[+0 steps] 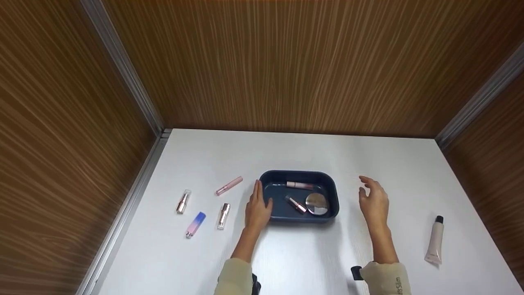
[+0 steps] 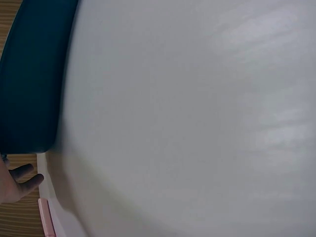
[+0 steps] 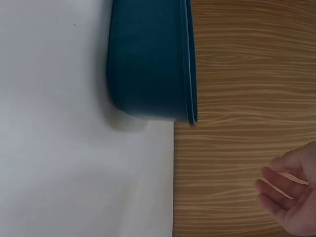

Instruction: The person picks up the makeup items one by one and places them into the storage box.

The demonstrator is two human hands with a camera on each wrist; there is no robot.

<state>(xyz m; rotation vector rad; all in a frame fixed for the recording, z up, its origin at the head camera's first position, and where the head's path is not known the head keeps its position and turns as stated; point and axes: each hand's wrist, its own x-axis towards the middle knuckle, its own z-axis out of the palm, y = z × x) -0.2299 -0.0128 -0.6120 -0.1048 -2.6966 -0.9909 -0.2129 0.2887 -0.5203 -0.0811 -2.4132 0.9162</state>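
Note:
A dark blue rectangular bin [image 1: 301,218] stands mid-table. Inside it lie a round compact mirror [image 1: 316,204], a lipstick [image 1: 296,204] with a clear cap, and a pink lip gloss tube [image 1: 299,185]. My left hand [image 1: 258,211] rests with straight fingers along the bin's left wall; in the left wrist view the hand [image 2: 15,182] shows at the bin's end. To the right of the bin my right hand [image 1: 374,204] hovers apart from it, fingers loosely bent and holding nothing. The right wrist view also shows that hand [image 3: 294,190] away from the bin [image 3: 148,64].
Left of the bin lie a pink gloss tube [image 1: 229,185], two clear-capped lipsticks, one farther left [image 1: 184,201] and one nearer [image 1: 223,216], and a blue-pink tube [image 1: 195,224]. A squeeze tube [image 1: 435,240] with a black cap lies at far right. Wood-grain panels [image 1: 270,69] enclose the table.

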